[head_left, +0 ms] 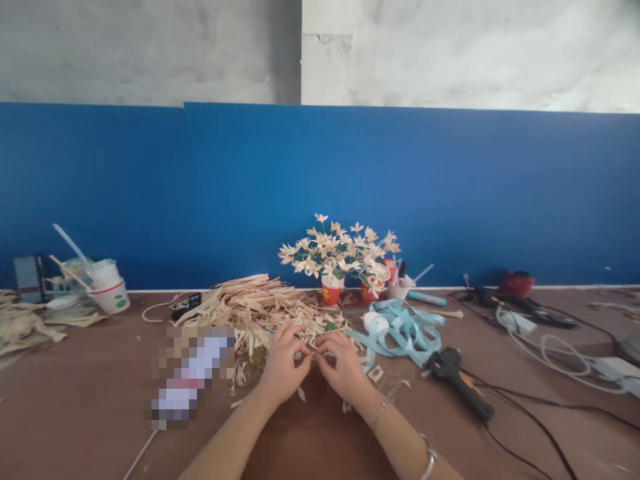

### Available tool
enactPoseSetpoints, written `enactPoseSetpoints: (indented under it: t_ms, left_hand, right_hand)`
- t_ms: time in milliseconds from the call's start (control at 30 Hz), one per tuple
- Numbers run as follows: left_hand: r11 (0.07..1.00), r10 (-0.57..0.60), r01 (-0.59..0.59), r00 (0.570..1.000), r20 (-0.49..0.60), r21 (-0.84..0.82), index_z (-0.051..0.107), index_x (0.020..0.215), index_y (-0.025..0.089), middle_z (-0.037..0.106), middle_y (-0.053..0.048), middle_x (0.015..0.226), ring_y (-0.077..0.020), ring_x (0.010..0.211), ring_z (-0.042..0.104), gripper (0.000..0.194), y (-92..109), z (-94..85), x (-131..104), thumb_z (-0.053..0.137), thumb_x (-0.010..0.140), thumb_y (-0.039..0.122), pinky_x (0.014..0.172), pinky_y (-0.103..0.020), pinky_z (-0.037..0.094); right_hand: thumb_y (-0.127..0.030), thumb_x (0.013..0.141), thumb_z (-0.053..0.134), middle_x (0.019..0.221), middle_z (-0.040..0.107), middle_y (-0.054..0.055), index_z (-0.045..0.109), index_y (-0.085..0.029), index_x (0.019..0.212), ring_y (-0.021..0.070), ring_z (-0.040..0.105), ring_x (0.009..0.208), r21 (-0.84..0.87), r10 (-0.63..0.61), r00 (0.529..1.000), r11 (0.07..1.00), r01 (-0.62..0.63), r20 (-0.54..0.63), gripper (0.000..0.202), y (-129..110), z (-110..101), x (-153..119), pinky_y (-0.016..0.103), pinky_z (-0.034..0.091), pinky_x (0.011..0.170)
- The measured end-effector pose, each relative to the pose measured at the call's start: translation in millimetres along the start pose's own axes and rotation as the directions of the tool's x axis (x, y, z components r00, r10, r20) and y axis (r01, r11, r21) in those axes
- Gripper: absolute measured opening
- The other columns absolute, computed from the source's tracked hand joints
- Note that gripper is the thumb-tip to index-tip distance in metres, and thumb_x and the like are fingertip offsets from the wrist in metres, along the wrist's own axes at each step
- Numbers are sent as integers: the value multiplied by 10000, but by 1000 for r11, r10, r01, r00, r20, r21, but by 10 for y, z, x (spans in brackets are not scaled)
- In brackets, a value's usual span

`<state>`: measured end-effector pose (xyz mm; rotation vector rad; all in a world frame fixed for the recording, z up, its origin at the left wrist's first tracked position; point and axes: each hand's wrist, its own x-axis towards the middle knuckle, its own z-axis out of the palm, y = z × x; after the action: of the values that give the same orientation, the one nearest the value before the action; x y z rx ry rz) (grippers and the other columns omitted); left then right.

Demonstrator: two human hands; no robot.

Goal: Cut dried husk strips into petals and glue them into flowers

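Observation:
My left hand [286,363] and my right hand [342,363] meet over the table, thumbs and fingertips pinched close together. Whatever sits between the fingertips is too small to make out. Just behind them spreads a heap of dry, pale husk strips [250,303], with small scraps around my wrists. Pale handmade flowers [333,247] on green stems stand in a red and white cup [332,291] beyond the hands. Another red cup [369,292] stands beside it, partly hidden by the flowers.
Light blue ribbon [407,333] lies tangled to the right, near a black glue gun [463,387] with trailing cables. A blurred phone-like object [193,377] lies left, on a white cord. White cups [109,290] stand far left. A blue partition [200,193] closes off the back.

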<state>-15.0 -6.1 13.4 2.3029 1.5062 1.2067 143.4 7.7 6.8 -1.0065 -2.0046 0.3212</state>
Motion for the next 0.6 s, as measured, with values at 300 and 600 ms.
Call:
enactPoseSetpoints:
  t_ms: [300,600]
  left_hand:
    - [992,-91,103,985,-145,74,551,555,208,623,-33,1098,-272,1180,400,150,61,178,-48,562,680,126,1006,-525,263]
    - [973,-174,201,961,-213,112,574,581,206,608,-45,1134,-280,1162,422,145,-25,130,-15,554,712,148,961,-507,317]
  right_hand:
    - [-104,680,553,750,626,11,535,-189,587,181,539,791,-131,125,985,981,-140,-121,127,-88,73,-2,299,311,722]
    - [-131,727,528,869,640,43,602,-196,697,212,529,895,-225,118,979,962,-153,-164,103,33,22,5,308,328,743]
